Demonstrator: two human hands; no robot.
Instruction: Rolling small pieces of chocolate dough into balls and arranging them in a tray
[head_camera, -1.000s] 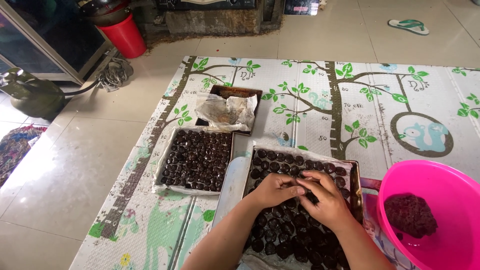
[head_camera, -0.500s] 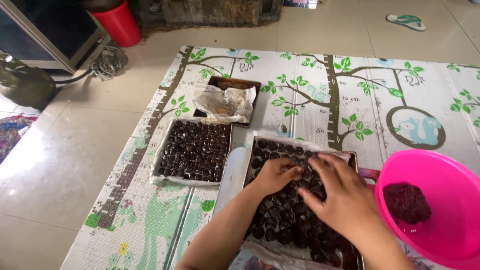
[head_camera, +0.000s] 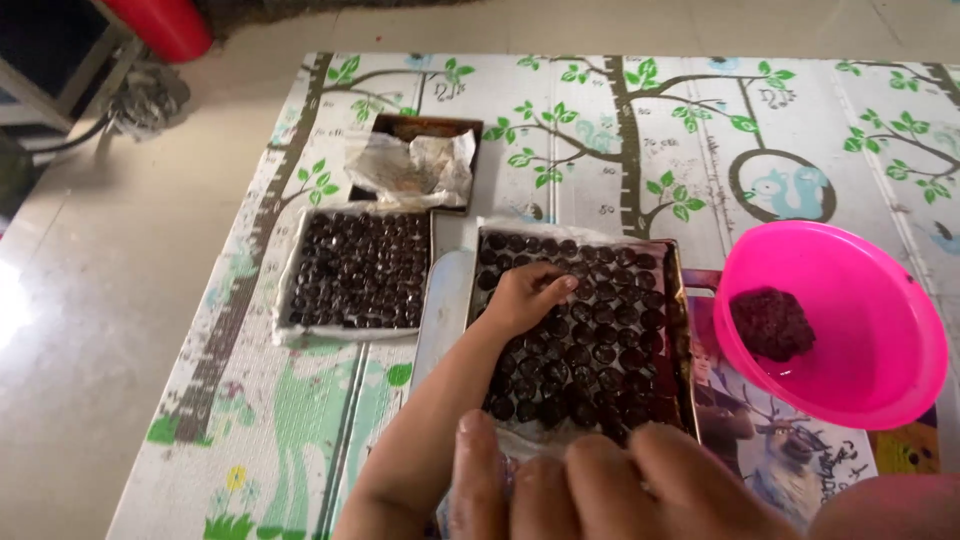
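Note:
A dark metal tray (head_camera: 680, 330), lined with paper, holds several rows of small dark round pieces. My left hand (head_camera: 522, 298) lies palm down on the pieces near the tray's far left corner, fingers stretched out and nothing gripped. My right hand (head_camera: 600, 485) is close to the camera at the bottom edge, over the tray's near side. Its fingers are side by side and blurred, and what they touch is hidden. To the right, a pink plastic bowl (head_camera: 880, 300) holds a lump of dark dough (head_camera: 770, 322).
A second lined tray (head_camera: 290, 300) full of the same dark pieces sits left of the first. Behind it a dark tray (head_camera: 420, 125) holds crumpled paper (head_camera: 412, 168). All rest on a tree-printed floor mat (head_camera: 620, 130); a red bucket (head_camera: 170, 22) stands at the far left.
My right hand has drawn back from the middle of the tray toward me, to the bottom of the view. My left hand has stayed on the pieces. The camera has tilted down and closer.

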